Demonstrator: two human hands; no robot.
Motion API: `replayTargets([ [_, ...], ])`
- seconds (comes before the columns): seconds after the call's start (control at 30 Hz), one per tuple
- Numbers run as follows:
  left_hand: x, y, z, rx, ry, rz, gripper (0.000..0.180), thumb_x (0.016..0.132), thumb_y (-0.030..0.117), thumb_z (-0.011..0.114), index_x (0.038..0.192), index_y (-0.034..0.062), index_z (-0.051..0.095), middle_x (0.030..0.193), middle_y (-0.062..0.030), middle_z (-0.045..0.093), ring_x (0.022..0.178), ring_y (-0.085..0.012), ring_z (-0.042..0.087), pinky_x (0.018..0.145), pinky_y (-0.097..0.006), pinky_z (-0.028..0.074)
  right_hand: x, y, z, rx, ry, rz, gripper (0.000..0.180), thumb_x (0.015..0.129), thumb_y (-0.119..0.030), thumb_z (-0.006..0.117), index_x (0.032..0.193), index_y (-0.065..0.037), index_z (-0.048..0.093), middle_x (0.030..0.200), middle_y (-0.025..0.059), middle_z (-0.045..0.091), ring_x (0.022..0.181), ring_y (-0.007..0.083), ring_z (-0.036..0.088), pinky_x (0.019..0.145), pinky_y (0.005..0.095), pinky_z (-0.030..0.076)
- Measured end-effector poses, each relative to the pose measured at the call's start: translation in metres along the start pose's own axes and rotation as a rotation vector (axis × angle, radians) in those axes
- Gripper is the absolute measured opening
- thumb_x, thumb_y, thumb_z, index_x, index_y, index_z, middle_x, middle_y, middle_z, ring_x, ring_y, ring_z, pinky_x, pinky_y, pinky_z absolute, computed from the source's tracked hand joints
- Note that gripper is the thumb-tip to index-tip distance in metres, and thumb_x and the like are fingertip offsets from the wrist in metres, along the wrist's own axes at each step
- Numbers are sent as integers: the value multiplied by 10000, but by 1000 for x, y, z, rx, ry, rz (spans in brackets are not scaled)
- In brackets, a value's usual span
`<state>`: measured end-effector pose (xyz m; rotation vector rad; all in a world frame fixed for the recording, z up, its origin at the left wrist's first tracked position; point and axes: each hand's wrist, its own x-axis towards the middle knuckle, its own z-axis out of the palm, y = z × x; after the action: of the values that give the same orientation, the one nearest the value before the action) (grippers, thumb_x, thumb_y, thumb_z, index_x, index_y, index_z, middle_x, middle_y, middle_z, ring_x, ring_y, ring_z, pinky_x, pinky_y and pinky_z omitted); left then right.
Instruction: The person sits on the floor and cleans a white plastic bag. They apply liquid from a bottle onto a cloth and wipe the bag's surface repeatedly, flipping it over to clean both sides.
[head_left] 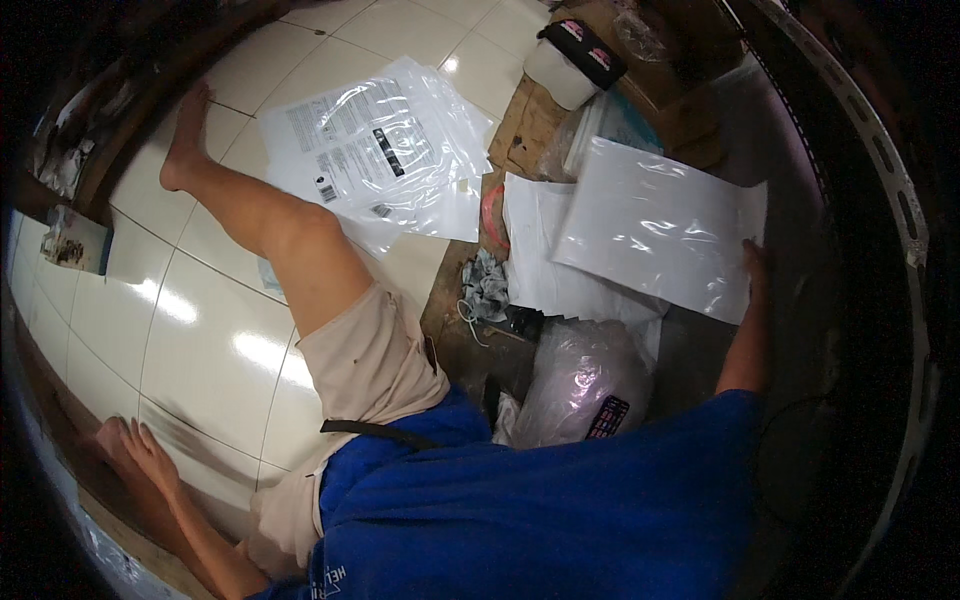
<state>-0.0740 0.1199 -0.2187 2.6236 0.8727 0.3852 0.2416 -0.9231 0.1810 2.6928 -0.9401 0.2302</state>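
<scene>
My right hand [755, 262] grips the right edge of a glossy white plastic sheet or flat bag [660, 225], tilted above more white sheets [535, 225]. My left hand [148, 455] lies beside my lower leg at the lower left, fingers stretched out and nothing in them. On the tiles ahead, a loose stack of clear printed plastic bags [375, 150] spreads out past my bent knee. A crumpled grey cloth [486, 287] sits near the white sheets.
A clear plastic bundle [580, 385] lies beside my hip with a dark remote control [607, 416] on it. A black-and-white cap [575, 62] rests on brown cardboard [520, 125]. A small box [77, 240] stands at the far left. A perforated metal rail [912, 225] curves along the right.
</scene>
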Motion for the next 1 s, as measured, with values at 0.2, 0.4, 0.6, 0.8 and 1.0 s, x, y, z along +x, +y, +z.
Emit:
replayTargets([
  [0.2, -9, -59, -60, 126, 161, -45, 507, 1032, 340, 401, 1333, -48, 526, 1469, -266, 394, 1387, -400, 347, 1176, -475, 228, 34, 42, -18, -346, 312, 163, 473, 975, -391, 511, 1135, 36, 634, 1131, 229, 646, 1036, 384, 632, 865, 452, 492],
  [0.4, -43, -117, -68, 80, 112, -211, 528, 1027, 361, 415, 1320, -64, 525, 1474, -274, 379, 1384, -409, 341, 1162, -470, 255, 55, 32, 7, -486, 355, -97, 436, 1009, -353, 459, 1080, 31, 653, 1065, 233, 670, 992, 414, 645, 807, 473, 519],
  [0.6, -82, -131, -107, 68, 92, -316, 552, 1021, 383, 430, 1306, -80, 525, 1479, -282, 363, 1382, -418, 334, 1147, -465, 283, -14, -72, 112, -119, 108, -104, 316, 943, -250, 562, 1151, -22, 630, 1102, 200, 665, 1022, 384, 651, 846, 485, 520],
  [0.8, -120, -132, -136, 239, 4, -388, 566, 1014, 393, 446, 1301, -90, 521, 1480, -290, 356, 1403, -415, 294, 1154, -449, 269, -91, -146, 179, -80, -190, -61, 275, 923, -258, 568, 1078, -49, 658, 1125, 208, 657, 1049, 382, 644, 889, 488, 521],
  [1.0, -161, -123, -169, 190, -151, -521, 595, 1015, 421, 433, 1350, -69, 483, 1487, -285, 349, 1408, -407, 287, 1165, -422, 228, -101, -190, 274, -79, -422, -84, 324, 891, -273, 605, 1115, -47, 666, 1161, 220, 652, 1037, 363, 655, 884, 496, 524],
])
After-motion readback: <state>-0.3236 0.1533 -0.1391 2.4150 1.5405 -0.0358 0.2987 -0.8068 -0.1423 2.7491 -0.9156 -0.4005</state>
